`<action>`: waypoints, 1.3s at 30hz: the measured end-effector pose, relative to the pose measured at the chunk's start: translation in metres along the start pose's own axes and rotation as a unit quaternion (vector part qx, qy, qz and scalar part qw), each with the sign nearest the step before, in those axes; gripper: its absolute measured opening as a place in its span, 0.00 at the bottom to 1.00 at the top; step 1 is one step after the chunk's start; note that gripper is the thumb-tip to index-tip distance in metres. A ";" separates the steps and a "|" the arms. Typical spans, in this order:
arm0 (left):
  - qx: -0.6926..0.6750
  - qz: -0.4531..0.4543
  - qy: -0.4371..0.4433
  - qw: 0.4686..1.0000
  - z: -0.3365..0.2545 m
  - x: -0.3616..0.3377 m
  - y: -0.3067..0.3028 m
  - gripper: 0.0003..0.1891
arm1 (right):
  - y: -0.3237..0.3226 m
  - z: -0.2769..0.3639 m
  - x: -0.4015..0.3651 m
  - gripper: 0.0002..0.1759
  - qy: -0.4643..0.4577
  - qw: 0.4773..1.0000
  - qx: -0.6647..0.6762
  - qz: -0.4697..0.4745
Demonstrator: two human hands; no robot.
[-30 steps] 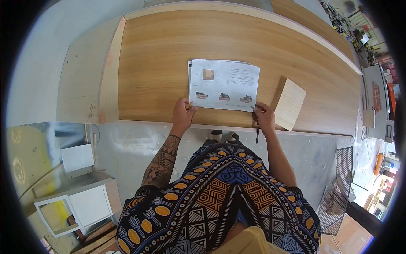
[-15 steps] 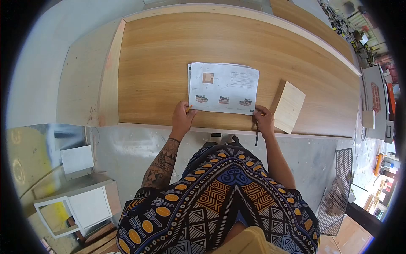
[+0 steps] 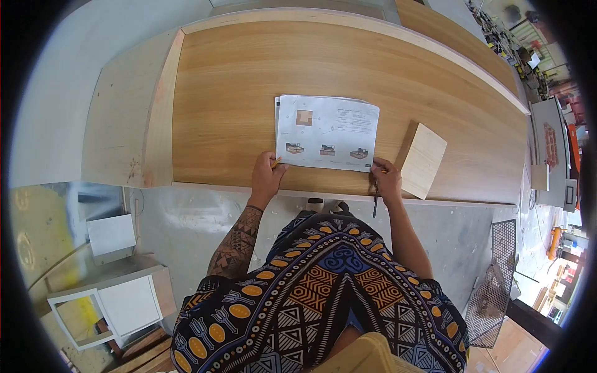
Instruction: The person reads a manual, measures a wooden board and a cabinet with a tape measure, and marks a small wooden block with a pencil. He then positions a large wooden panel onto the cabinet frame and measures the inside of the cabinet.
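Note:
A stack of printed sheets [image 3: 326,132] lies on the wood-grain panel [image 3: 230,81], showing a small plan and three pictures of furniture. At its lower left corner my left hand [image 3: 267,177] is closed, with a small yellow-orange item, perhaps a pencil, between thumb and fingers. My right hand [image 3: 388,180] pinches at the lower right corner, and a thin dark tool [image 3: 375,200] hangs down from its fingers. A pale wooden block [image 3: 423,161] rests on the panel just right of my right hand.
Raised pale edging [image 3: 298,15] borders the panel's far side, and a light board [image 3: 163,112] stands at its left end. White frames [image 3: 102,311] lie on the floor at lower left. A perforated metal sheet [image 3: 494,292] is at lower right.
The whole view has shifted very slightly. Both hands stay at the corners of the sheets, with no clear movement.

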State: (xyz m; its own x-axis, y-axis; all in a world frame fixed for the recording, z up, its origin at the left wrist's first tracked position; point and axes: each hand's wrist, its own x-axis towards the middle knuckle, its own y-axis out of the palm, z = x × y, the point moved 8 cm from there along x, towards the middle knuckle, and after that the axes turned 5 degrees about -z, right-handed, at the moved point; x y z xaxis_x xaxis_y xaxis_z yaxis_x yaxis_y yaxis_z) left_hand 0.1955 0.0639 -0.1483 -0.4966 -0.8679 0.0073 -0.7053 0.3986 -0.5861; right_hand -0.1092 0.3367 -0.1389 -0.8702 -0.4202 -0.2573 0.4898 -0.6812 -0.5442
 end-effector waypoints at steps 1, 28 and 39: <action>0.007 0.005 -0.001 1.000 0.000 0.000 0.000 0.23 | 0.000 0.002 -0.001 0.20 -0.003 1.000 0.008 0.001; -0.003 -0.012 0.032 0.999 -0.007 0.000 -0.002 0.22 | 0.004 -0.012 0.004 0.21 -0.006 1.000 0.020 0.002; 0.000 0.001 0.024 1.000 -0.005 0.000 -0.001 0.22 | 0.003 -0.010 0.002 0.21 0.018 1.000 0.014 0.003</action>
State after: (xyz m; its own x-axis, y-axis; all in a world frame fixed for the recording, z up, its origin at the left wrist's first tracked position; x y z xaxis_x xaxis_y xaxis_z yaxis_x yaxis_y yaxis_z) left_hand 0.1937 0.0654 -0.1438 -0.5221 -0.8517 0.0450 -0.7042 0.4008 -0.5860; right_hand -0.1106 0.3401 -0.1490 -0.8682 -0.4031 -0.2894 0.4962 -0.6957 -0.5195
